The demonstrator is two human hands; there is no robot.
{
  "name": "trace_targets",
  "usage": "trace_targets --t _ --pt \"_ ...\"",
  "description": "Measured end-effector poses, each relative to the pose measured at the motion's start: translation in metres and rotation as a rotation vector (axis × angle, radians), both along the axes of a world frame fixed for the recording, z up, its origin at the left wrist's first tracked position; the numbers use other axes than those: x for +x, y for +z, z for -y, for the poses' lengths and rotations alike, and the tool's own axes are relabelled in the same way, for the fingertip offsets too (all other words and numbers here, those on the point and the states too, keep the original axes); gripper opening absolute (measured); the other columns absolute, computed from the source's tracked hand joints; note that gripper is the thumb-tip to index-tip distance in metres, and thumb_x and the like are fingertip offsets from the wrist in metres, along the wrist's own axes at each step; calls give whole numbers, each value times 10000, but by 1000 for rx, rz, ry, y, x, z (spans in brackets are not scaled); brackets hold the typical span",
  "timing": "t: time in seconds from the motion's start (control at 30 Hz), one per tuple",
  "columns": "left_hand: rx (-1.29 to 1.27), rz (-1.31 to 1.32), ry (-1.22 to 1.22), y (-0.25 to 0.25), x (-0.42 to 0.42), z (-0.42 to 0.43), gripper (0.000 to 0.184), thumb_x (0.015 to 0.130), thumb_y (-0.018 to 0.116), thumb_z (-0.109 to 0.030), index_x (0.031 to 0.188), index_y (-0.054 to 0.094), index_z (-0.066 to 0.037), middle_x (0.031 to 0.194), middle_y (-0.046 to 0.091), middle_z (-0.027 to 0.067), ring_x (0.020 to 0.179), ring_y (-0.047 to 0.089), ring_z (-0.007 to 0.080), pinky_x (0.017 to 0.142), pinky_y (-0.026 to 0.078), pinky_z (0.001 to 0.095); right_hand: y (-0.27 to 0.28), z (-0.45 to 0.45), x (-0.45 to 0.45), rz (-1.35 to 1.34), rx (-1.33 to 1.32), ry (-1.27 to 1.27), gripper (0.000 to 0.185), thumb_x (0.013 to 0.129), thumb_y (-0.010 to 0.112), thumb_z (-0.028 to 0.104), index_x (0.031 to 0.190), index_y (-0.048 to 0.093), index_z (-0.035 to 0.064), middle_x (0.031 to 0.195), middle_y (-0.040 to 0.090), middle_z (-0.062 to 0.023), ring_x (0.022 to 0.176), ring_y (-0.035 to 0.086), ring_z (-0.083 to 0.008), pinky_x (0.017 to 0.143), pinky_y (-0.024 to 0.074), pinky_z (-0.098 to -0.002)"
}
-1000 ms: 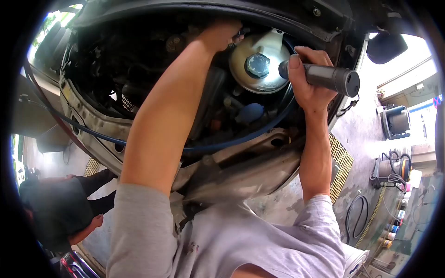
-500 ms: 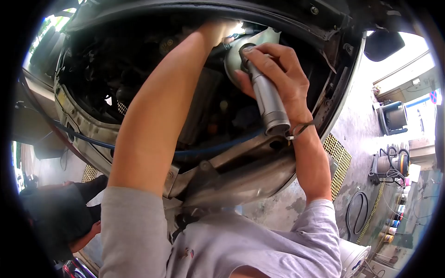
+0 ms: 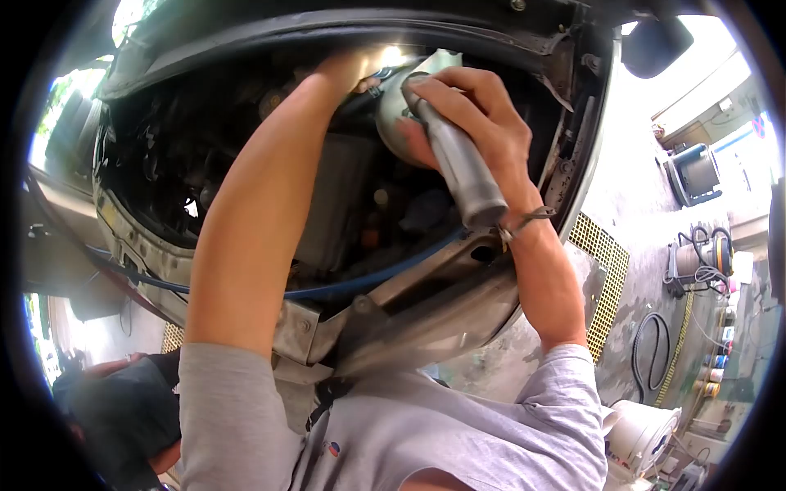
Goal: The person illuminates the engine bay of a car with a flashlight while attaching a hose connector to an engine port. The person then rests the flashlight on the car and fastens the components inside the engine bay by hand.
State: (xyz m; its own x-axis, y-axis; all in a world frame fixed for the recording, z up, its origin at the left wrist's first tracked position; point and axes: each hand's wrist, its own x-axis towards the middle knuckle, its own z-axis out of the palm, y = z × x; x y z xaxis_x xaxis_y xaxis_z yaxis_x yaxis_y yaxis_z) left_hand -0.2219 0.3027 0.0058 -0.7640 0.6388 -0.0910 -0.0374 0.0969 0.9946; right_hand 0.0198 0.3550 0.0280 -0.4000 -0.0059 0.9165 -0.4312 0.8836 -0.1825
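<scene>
My left hand (image 3: 360,69) reaches deep to the back of a car's engine bay (image 3: 344,172). Its fingers look curled near a dark hose, in bright glare, and what they hold is hidden. My right hand (image 3: 483,114) is wrapped round a silver cylindrical tool (image 3: 463,168), thumb pressed over its dark upper end. The tool's wide round end points down toward me; its exact kind I cannot tell. Just behind its upper end is a pale, rounded metal panel (image 3: 390,123) at the side of the bay. A thin band circles my right wrist.
A blue hose (image 3: 360,285) runs across the front of the bay. A dusty bumper (image 3: 426,327) lies between me and the engine. At right stand a shop vacuum (image 3: 696,258), a coiled black hose (image 3: 651,352) and a white bucket (image 3: 643,434). Another person (image 3: 123,409) is at lower left.
The whole view has shifted slightly, with both hands now a little further left in it. My right hand keeps its grip on the silver tool. The other person appears lower.
</scene>
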Motion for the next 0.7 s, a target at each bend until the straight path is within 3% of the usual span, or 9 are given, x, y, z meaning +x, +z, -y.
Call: trace_targets --t 0.1,0.27,0.53,0.63,0.67,0.7 --pt "13 22 -14 -5 1 9 289 1021 561 -339 1084 622 -63 985 626 52 728 595 136 521 461 241 3 6 -1 17 -183 28 382 738 873 116 1099 748 106 1074 656 -77 837 690 -191 725 588 -287" --pt "34 40 -12 -9 2 13 307 1025 551 -354 1088 619 -61 985 623 56 710 592 139 505 452 246 2 8 -9 11 -152 -135 371 762 875 210 1082 730 90 1056 655 -91 851 695 -223 721 594 -323" --pt "28 17 0 -9 9 14 336 1031 535 -377 1094 616 -57 984 618 62 681 588 144 480 437 252 7 12 -17 25 -132 -196 328 795 846 192 1057 706 52 1062 660 -120 874 697 -255 746 591 -348" --pt "-213 -88 -35 -3 5 14 312 1032 534 -350 1110 615 -59 945 603 63 663 576 135 458 418 230 7 11 -12 20 -149 -202 304 789 838 169 1037 709 49 1046 666 -120 869 699 -245 748 589 -339" --pt "-166 -137 -52 -7 2 10 363 1031 497 -344 1159 627 -30 1022 659 146 813 662 252 608 528 324 4 11 -9 24 -166 -194 296 785 836 160 1029 711 49 1041 668 -119 868 699 -241 748 589 -337" --pt "-135 -156 -64 -13 -1 8 364 1030 497 -344 1160 627 -30 1025 659 147 819 661 254 615 527 327 1 10 -8 29 -185 -184 287 782 833 151 1021 713 49 1036 669 -118 867 700 -236 748 589 -335"
